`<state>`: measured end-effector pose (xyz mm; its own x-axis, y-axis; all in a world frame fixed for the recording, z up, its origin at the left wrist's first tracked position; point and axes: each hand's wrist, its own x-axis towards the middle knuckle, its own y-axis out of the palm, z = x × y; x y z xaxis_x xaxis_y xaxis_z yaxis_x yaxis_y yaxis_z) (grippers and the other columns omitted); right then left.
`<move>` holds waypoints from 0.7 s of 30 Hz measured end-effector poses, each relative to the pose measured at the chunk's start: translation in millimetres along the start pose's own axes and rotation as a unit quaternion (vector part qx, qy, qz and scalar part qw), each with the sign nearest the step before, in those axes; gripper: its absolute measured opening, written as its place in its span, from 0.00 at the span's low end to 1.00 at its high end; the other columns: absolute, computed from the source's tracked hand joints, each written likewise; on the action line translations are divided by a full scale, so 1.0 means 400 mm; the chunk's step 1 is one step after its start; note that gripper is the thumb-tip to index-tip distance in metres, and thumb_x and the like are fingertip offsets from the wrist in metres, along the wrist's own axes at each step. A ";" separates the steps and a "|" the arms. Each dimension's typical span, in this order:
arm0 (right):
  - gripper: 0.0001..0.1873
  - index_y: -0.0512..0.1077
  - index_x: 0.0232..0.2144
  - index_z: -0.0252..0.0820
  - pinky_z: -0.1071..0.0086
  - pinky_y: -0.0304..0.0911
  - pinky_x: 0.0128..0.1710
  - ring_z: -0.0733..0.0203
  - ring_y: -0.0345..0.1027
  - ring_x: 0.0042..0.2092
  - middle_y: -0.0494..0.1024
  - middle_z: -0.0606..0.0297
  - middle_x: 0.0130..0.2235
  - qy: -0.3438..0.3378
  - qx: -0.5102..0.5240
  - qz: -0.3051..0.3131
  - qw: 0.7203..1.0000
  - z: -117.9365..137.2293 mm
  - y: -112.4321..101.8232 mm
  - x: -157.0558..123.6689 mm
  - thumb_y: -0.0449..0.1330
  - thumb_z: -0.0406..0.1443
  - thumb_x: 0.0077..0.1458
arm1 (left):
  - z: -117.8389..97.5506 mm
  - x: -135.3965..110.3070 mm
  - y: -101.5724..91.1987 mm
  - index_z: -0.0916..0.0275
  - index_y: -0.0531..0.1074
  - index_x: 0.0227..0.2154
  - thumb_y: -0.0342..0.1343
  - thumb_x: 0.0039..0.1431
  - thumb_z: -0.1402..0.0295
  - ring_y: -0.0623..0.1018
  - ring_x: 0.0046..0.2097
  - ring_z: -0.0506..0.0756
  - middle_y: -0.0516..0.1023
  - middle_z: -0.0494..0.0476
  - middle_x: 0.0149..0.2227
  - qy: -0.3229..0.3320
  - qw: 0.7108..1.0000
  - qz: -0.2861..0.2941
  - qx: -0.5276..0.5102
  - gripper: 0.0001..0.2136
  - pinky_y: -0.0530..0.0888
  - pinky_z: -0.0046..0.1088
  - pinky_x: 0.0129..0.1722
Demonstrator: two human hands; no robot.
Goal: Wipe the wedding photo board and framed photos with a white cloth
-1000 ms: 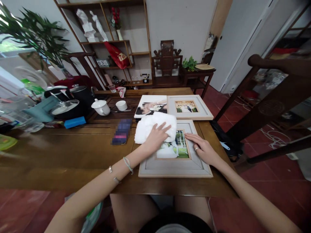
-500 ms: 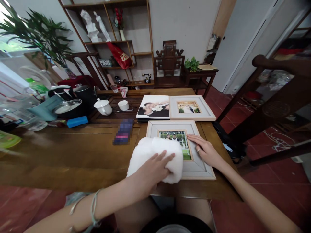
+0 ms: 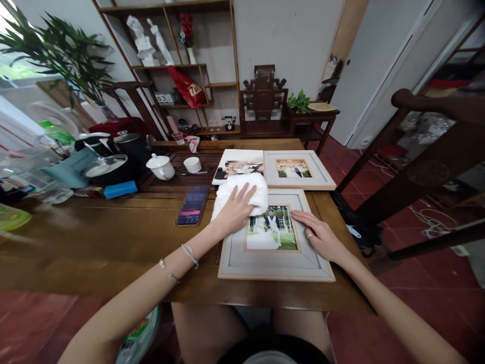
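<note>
A light wooden picture frame [image 3: 276,266] with a photo of people outdoors lies face up near the table's front edge. My left hand [image 3: 235,208] presses a folded white towel [image 3: 260,198] onto the frame's upper left corner, its fingers spread over the cloth. Part of the towel hangs past the frame's left side and hides that corner. On the right border rests my right hand [image 3: 320,236], flat with fingers stretched out, their tips at the photo's edge. It wears a ring and holds nothing.
Behind lie a photo album [image 3: 242,157] and a second picture frame [image 3: 324,177]. A phone [image 3: 192,207] sits to the left on the wooden table [image 3: 94,242]. Farther left are a white lidded cup [image 3: 160,167], a white bowl [image 3: 192,164], a blue block [image 3: 120,189] and pots.
My left hand has slid the towel away from me, from the frame's lower left to its upper left corner, uncovering more of the photo. My right hand has stayed in place.
</note>
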<state>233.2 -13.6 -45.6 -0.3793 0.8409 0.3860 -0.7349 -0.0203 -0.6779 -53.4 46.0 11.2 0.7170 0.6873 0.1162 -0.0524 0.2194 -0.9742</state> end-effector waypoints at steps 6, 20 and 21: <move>0.34 0.69 0.55 0.49 0.46 0.56 0.62 0.54 0.62 0.60 0.71 0.63 0.57 0.006 0.007 -0.006 1.000 -0.001 0.003 -0.001 0.48 0.22 0.48 | -0.057 -0.005 -0.015 0.68 0.75 0.46 0.51 0.52 0.77 0.52 0.66 0.72 0.51 0.70 0.66 -0.001 0.997 0.078 -0.003 0.18 0.56 0.53 0.60; 0.34 0.69 0.55 0.49 0.45 0.55 0.62 0.53 0.62 0.60 0.72 0.63 0.57 0.008 0.001 -0.010 1.000 0.002 0.004 -0.001 0.48 0.22 0.47 | -0.258 -0.236 -0.142 0.60 0.74 0.48 0.54 0.55 0.66 0.58 0.64 0.72 0.55 0.68 0.65 0.039 0.980 0.151 -0.121 0.17 0.64 0.49 0.56; 0.34 0.69 0.55 0.49 0.45 0.54 0.62 0.53 0.62 0.60 0.72 0.63 0.57 0.005 0.001 -0.009 1.000 0.002 0.004 -0.001 0.48 0.22 0.47 | -0.246 -0.228 -0.127 0.60 0.74 0.48 0.54 0.55 0.66 0.58 0.64 0.71 0.54 0.67 0.65 0.024 0.983 0.133 -0.122 0.17 0.63 0.49 0.57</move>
<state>231.9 -14.4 -46.3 -0.3601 0.8468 0.3915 -0.7423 -0.0059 -0.6701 -47.6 -95.9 31.2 0.7332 0.6625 -0.1534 -0.0796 -0.1404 -0.9869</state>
